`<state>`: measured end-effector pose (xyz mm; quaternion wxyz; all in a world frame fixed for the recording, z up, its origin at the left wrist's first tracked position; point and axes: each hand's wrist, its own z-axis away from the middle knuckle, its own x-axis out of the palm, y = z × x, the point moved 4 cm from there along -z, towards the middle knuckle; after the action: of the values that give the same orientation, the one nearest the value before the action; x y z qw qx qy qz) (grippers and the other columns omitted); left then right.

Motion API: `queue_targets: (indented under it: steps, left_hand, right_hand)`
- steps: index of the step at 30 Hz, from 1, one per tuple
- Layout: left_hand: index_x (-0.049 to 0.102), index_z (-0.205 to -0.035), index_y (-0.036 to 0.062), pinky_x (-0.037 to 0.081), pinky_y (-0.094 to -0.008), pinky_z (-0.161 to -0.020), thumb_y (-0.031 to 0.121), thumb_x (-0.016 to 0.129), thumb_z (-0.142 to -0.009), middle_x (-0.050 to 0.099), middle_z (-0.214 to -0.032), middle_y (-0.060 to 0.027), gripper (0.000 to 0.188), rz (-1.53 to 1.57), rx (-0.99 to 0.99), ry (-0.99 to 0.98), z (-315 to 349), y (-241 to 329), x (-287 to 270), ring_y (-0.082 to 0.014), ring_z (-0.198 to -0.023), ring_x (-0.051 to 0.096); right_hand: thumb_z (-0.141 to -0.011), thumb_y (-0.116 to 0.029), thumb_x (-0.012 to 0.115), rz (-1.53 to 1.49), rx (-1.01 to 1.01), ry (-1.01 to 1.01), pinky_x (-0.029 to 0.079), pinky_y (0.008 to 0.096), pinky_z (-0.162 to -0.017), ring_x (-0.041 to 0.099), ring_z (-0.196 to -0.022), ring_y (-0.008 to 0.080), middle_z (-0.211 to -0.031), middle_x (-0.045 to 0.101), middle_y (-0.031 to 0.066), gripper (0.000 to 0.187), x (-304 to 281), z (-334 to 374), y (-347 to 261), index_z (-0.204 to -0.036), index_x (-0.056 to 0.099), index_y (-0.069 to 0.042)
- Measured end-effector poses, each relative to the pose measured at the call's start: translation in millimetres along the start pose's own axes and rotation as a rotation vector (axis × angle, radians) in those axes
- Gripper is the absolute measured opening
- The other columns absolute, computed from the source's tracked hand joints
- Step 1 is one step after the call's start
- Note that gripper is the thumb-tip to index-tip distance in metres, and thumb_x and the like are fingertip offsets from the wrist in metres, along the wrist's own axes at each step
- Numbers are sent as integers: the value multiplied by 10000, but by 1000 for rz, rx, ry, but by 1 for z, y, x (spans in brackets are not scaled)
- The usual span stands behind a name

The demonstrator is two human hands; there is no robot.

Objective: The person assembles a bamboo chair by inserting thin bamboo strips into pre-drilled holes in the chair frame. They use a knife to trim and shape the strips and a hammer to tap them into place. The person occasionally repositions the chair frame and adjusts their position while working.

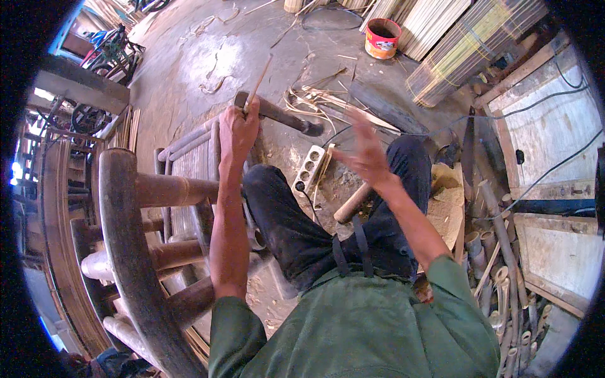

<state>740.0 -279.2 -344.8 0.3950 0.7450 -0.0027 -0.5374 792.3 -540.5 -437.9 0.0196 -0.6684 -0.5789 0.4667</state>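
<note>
My left hand [240, 130] is closed around a thin bamboo strip [263, 75] that points up and away. Right beside this hand lies the end of a dark bamboo pole [283, 116], and I cannot tell whether the two touch. My right hand [364, 154] hovers over my right knee, smeared by motion, with its fingers apart and nothing visible in it. A short, thick bamboo piece [353, 203] rests between my thighs. To my left is a dark bamboo chair frame [120, 214] with round rungs, and a slatted bamboo panel [192, 165] beyond it.
A white power strip [309, 165] with a plugged-in cable lies before my knees, near bamboo shavings [321, 104]. Farther off stand a red bucket [382, 39] and bundled slats [466, 53]. Black cables [498, 117] cross the right side, past bamboo offcuts [501, 277].
</note>
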Motion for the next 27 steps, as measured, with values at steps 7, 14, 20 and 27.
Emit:
queue_targets:
  steps: [7,14,20,27]
  left_hand:
    - [649,-799,-18,299,-263,-458,387,607,-880,418,-531,49,414,359,33,-153,28,32,-18,-57,-508,398]
    - [597,-1085,19,237,-184,-481,260,563,-941,389,-663,84,283,790,-93,335,57,2,-15,-2,-568,315]
    - [585,-1036,8,247,-175,-459,239,464,-979,380,-644,70,267,928,-317,511,125,-35,9,-2,-550,319]
    - [618,-1000,-7,363,-239,-518,158,513,-897,479,-647,9,221,509,-193,538,136,-4,-23,-79,-565,443]
  right_hand:
    - [-807,-175,648,-215,182,45,449,451,-802,589,-887,359,-930,594,178,406,85,-13,3,-1152,469,-57]
    - [-850,-182,648,-231,484,405,460,323,-587,576,-645,163,-738,600,80,192,85,-21,71,-970,591,-44]
    - [-847,-275,633,-8,910,259,477,368,-674,643,-752,254,-776,655,152,246,165,79,185,-894,642,-34]
    - [-799,-362,672,59,856,293,479,375,-650,629,-683,248,-768,672,154,384,90,-2,114,-844,669,20]
